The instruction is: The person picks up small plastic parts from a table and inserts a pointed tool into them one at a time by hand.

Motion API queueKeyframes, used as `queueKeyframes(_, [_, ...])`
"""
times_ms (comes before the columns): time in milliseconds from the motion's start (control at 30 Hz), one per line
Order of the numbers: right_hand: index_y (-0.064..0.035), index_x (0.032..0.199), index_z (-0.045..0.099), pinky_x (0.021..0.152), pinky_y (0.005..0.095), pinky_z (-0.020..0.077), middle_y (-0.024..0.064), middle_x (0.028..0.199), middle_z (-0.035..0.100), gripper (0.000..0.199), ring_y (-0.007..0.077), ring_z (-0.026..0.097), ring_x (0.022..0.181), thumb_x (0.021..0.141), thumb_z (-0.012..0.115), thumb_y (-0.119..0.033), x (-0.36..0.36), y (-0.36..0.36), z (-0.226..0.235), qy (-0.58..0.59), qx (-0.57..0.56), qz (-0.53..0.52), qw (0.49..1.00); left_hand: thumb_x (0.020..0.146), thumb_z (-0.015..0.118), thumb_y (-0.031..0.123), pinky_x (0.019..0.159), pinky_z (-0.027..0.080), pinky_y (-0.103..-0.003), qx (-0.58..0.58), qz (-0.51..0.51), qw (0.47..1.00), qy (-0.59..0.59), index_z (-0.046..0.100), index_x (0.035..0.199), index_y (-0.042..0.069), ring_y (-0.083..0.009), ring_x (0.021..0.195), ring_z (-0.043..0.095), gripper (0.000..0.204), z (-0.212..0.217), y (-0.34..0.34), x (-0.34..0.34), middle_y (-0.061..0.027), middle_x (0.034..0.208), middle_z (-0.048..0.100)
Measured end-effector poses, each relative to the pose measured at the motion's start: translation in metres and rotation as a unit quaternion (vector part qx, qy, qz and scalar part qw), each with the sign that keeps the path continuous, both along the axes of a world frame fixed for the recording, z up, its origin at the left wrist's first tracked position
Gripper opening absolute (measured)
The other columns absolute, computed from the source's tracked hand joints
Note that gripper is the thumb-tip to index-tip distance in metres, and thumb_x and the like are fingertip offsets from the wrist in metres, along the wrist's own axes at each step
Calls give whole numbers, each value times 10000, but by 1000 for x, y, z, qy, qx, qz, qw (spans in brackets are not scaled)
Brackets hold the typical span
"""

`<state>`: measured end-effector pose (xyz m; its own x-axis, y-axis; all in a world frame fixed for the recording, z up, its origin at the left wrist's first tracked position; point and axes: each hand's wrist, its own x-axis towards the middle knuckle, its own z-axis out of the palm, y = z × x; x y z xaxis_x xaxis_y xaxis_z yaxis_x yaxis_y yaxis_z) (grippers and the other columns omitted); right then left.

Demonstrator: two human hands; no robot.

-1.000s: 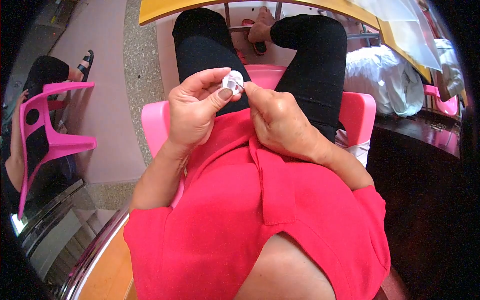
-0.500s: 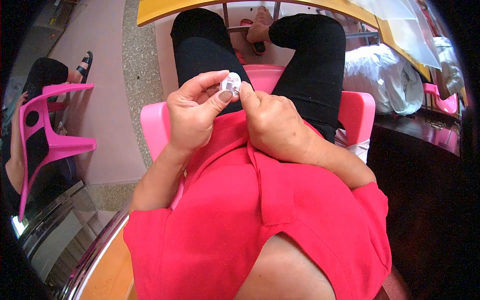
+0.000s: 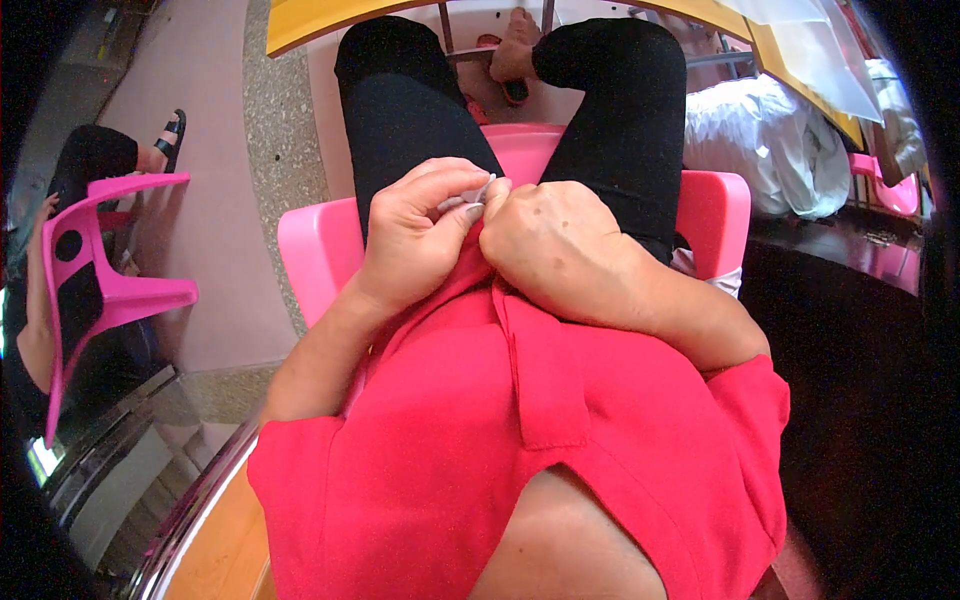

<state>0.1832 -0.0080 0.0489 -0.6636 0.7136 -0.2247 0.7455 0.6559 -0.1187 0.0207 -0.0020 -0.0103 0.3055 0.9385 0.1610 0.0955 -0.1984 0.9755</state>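
A small, rounded white plastic part (image 3: 480,193) is pinched between the thumb and forefinger of my left hand (image 3: 420,222). It shows nearly edge-on, and most of it is covered by fingers. My right hand (image 3: 555,238) is closed, its knuckles up, with the thumb and forefinger end against the right edge of the part. Whatever lies inside that right-hand grip is hidden. Both hands meet above my lap, just over the red top (image 3: 440,400).
I sit in a pink chair (image 3: 715,225), black-trousered legs under a yellow-edged table (image 3: 340,22). White bagged material (image 3: 765,145) stands at the right. On the left, another person sits on a pink chair (image 3: 75,245). Translucent sheeting (image 3: 835,50) hangs over the table's right side.
The white part has turned from facing up to nearly edge-on and moved slightly nearer my body. My left hand has shifted right, and my right hand has rolled over, knuckles up.
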Motion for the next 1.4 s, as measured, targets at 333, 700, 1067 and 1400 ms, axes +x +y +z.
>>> queueKeyframes(333, [45, 936, 547, 535, 417, 509, 192, 691, 614, 212, 345, 634, 630, 746, 548, -48, 21, 6, 16, 153, 5, -94, 984, 912, 563, 72, 684, 542, -276, -207, -47, 941, -264, 589, 1113, -55, -199, 804, 654, 239, 1, 15, -22, -147, 944, 660])
queueKeyframes(700, [48, 983, 572, 508, 344, 498, 106, 658, 563, 265, 243, 624, 617, 752, 576, -81, 9, -1, 10, 117, 88, -49, 988, 928, 538, 77, 637, 531, -256, -201, -40, 951, -233, 617, 1098, -39, -169, 768, 644, 220, 6, 11, -20, -124, 918, 662])
queueKeyframes(1067, [51, 937, 573, 477, 300, 492, 91, 664, 571, 232, 205, 620, 600, 770, 569, -111, 5, -4, 7, 35, 110, -5, 993, 905, 565, 51, 602, 518, -232, -209, -47, 956, -200, 639, 1061, -29, -129, 708, 628, 190, 5, 10, -18, -98, 862, 667])
queueKeyframes(1400, [29, 772, 569, 439, 295, 477, 114, 602, 557, 139, 195, 595, 542, 782, 545, -108, 9, 0, 7, -5, 139, 122, 983, 900, 556, 25, 549, 490, -210, -266, -21, 953, -143, 639, 978, -57, -95, 630, 596, 141, 9, 6, -12, -88, 792, 662])
